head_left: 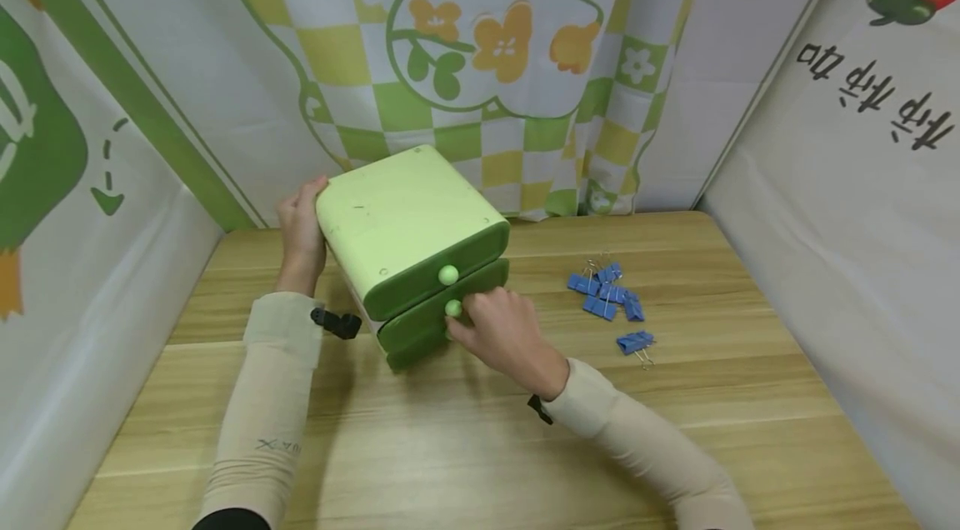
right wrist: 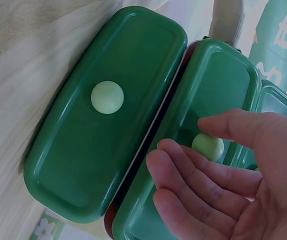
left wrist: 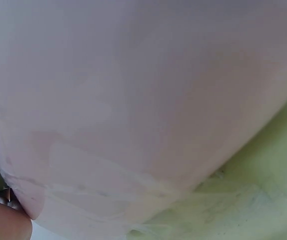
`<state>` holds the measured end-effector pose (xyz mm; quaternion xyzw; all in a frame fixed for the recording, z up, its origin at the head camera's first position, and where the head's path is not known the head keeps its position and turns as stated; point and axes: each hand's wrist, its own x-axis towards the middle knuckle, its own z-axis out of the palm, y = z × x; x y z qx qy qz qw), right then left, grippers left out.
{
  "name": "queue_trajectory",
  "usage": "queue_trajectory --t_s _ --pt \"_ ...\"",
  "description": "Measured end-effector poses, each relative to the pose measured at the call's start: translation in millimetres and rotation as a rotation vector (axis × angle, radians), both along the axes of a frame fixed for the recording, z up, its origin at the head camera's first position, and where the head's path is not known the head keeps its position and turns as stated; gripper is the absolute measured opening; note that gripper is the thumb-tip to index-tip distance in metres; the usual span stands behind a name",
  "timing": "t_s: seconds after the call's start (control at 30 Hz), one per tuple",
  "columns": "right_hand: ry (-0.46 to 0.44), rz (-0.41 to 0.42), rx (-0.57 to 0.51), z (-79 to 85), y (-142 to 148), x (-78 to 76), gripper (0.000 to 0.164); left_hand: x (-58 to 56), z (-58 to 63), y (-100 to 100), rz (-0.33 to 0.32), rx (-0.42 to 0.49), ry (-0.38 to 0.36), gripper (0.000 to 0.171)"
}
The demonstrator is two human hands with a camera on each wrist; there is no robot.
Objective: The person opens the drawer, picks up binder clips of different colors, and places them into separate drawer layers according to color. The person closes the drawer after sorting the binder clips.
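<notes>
A small drawer cabinet [head_left: 412, 217] with a light green top and dark green fronts stands at an angle on the table. My left hand [head_left: 302, 234] grips its rear left corner; most of those fingers are hidden, and the left wrist view is blurred up close. The right hand [head_left: 510, 334] has its thumb and index finger around the round knob [right wrist: 207, 146] of the middle drawer [right wrist: 222, 82]. That drawer juts a little past the top drawer [head_left: 408, 284]. In the right wrist view, the bottom drawer [right wrist: 86, 165] has its own pale knob [right wrist: 107, 97].
Several blue binder clips [head_left: 606, 291] lie in a cluster to the cabinet's right, and a single binder clip [head_left: 635, 342] lies just nearer. Behind the wooden table [head_left: 465, 463] hangs a patterned curtain [head_left: 495, 130]; white printed sheets enclose both sides.
</notes>
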<state>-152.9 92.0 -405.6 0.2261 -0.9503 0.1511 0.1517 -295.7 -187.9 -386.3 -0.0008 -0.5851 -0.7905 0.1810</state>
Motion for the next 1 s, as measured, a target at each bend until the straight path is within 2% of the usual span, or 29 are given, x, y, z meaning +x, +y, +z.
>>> queue_trajectory --t_s 0.43,0.67,0.77,0.87,1.0 --pt "-0.01 0.007 -0.023 -6.7 -4 -8.0 0.056 -0.2 -0.3 -1 -0.003 -0.019 -0.022 0.036" --pt "-0.05 -0.01 -0.012 -12.0 1 -8.3 0.045 -0.3 1.8 0 -0.016 -0.013 -0.027 0.035" --pt "-0.091 -0.019 0.034 -18.3 1 -7.4 0.047 0.0 1.7 1 -0.005 -0.019 -0.029 0.036" --pt "-0.182 -0.017 0.075 -27.3 -2 -6.7 0.056 0.2 1.2 1 0.008 -0.014 -0.027 0.037" --pt "-0.284 -0.029 0.112 -41.3 -7 -8.5 0.061 -0.4 0.2 0 0.005 -0.008 -0.025 0.036"
